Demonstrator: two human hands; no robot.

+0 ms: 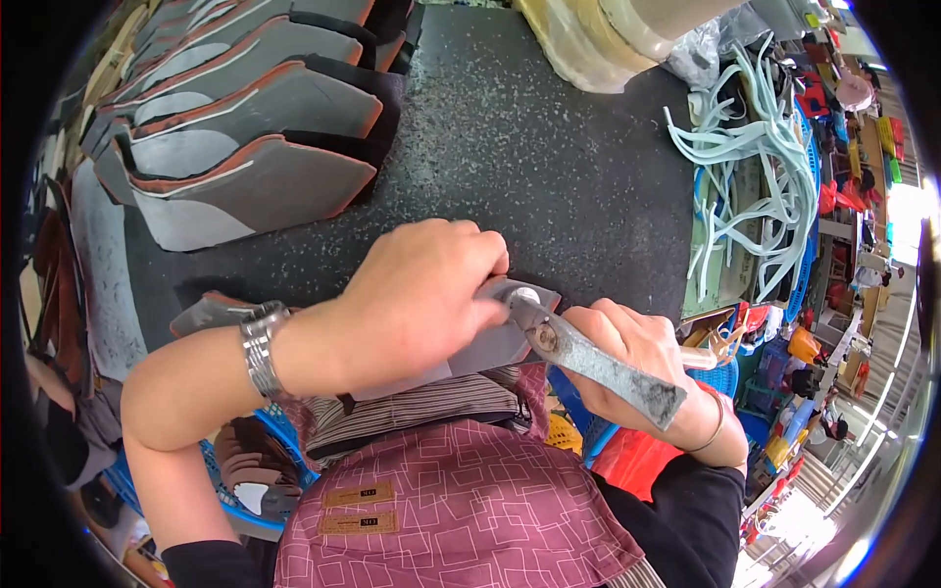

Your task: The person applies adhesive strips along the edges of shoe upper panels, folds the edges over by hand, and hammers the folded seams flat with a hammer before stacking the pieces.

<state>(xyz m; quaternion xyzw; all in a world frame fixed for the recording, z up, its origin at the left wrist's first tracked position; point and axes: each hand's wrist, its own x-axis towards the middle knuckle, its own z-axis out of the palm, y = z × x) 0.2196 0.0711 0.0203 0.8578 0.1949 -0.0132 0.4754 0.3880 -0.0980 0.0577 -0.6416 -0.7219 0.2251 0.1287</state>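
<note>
My left hand (412, 284) is closed on a grey shoe upper piece (495, 348) at the near edge of the dark table, pressing it down with fingers and thumb. One end of the piece shows its orange edging left of my wrist; much of it lies hidden under my hand and forearm. In my right hand (622, 338) is a hammer (622, 377), its handle wrapped by my fingers. The worn metal head slants across in front of that hand, and its round face meets or nearly meets the piece beside my left thumb.
Several grey shoe uppers (284, 186) with orange edges overlap at the far left of the speckled table (510, 176). A plastic-wrapped roll or container (608, 39) stands at the back. Pale blue strips (760, 147) lie heaped at right. Blue baskets (279, 441) sit below the near edge.
</note>
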